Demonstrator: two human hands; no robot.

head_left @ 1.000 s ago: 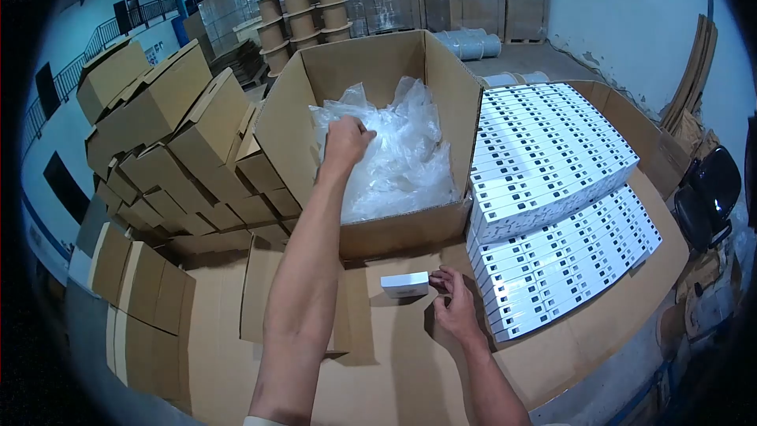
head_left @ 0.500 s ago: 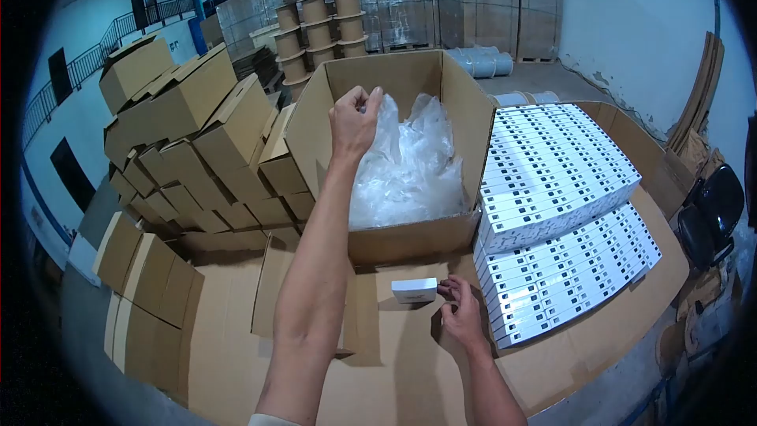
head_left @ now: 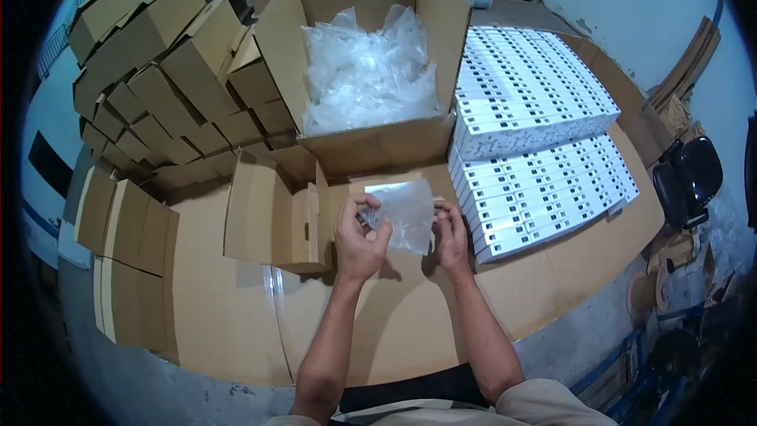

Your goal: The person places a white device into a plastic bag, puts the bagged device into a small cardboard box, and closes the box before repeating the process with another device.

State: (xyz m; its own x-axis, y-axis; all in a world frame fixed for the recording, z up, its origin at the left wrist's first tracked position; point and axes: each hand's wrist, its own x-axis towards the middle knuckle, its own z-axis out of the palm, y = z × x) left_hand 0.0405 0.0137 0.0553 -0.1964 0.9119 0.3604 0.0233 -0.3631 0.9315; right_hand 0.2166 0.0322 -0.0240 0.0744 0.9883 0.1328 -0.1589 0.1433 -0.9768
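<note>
My left hand (head_left: 363, 241) is closed on a clear plastic bag (head_left: 410, 225), pinching its left side over the table. Behind the bag, partly covered by it, is a small white box (head_left: 382, 188). My right hand (head_left: 452, 238) is at the bag's right edge, fingers closed around the box's right end, which is mostly hidden. Beyond both hands stands a large open carton (head_left: 386, 144) holding a heap of clear plastic bags (head_left: 367, 71). To my left hand's left, a smaller open carton (head_left: 264, 213) sits on the table.
Stacked white boxes with dark square marks (head_left: 536, 83) stand in two tiers on the right. Brown cartons (head_left: 150, 63) are piled at the left, with more cartons (head_left: 134, 229) nearer. Cardboard (head_left: 315, 339) covers the table. A black chair (head_left: 694, 177) stands off its right side.
My left hand has come from the large carton down to the white box, bringing a plastic bag. The bag now overlaps the box at my right hand. The view has tilted down.
</note>
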